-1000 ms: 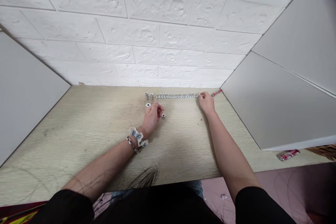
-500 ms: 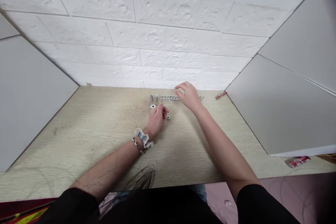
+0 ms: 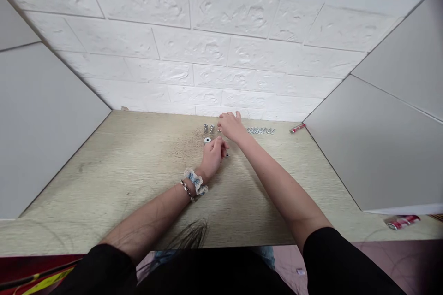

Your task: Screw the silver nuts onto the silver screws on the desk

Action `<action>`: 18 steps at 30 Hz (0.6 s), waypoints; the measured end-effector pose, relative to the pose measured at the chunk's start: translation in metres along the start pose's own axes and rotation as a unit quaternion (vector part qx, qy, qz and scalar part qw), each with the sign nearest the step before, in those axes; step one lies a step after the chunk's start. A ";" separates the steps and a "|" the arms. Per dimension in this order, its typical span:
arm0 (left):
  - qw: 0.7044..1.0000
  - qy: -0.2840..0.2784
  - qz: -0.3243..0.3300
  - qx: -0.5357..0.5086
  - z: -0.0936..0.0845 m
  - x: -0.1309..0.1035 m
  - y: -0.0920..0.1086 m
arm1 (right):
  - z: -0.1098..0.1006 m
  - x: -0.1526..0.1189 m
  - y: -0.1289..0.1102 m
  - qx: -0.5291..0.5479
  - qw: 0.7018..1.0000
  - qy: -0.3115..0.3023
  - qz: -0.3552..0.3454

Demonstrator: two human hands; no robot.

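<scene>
Right hand [image 3: 231,126] is nearer the sideways row of screws [image 3: 261,131] than the left hand [image 3: 212,154], hiding some; can't tell if either's fingers are gripping.

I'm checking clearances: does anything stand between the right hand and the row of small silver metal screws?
Nothing visible does. The bare right hand hides a stretch of the screw row, so contact there is unclear. The bare left hand is nearer the person, beside a round silver ring.

You had room on the table [image 3: 138,166] left of your left hand [image 3: 212,154], but wall [image 3: 207,73] and screws [image 3: 261,130] bordered your right hand [image 3: 231,126].
</scene>
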State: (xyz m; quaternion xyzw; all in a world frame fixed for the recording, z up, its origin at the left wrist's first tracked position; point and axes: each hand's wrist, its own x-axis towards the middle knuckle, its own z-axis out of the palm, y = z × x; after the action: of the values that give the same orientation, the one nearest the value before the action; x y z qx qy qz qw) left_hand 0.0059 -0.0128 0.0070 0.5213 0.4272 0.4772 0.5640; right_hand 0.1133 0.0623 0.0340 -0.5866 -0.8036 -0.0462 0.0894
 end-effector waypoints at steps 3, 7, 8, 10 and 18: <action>1.000 -0.002 -0.001 0.000 0.000 -0.001 0.001 | 0.002 0.001 -0.001 -0.009 1.000 0.005 0.011; 1.000 -0.010 -0.008 0.005 0.001 -0.002 0.002 | 0.005 0.003 -0.004 -0.036 0.999 -0.015 0.022; 1.000 -0.013 -0.010 0.005 0.001 -0.002 0.003 | 0.006 0.002 -0.004 -0.039 0.999 -0.018 0.022; 1.000 -0.018 -0.013 0.002 0.001 -0.002 0.003 | 0.005 -0.001 -0.005 -0.041 0.999 -0.008 0.016; 0.993 -0.019 -0.035 -0.114 -0.005 0.008 0.004 | -0.039 -0.036 -0.008 0.069 0.991 0.109 0.023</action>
State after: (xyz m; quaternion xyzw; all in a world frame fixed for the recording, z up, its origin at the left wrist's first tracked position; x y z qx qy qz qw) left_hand 0.0023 -0.0045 0.0102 0.4471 0.3776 0.4928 0.6439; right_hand 0.1195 0.0192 0.0658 -0.5888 -0.7766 -0.0524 0.2179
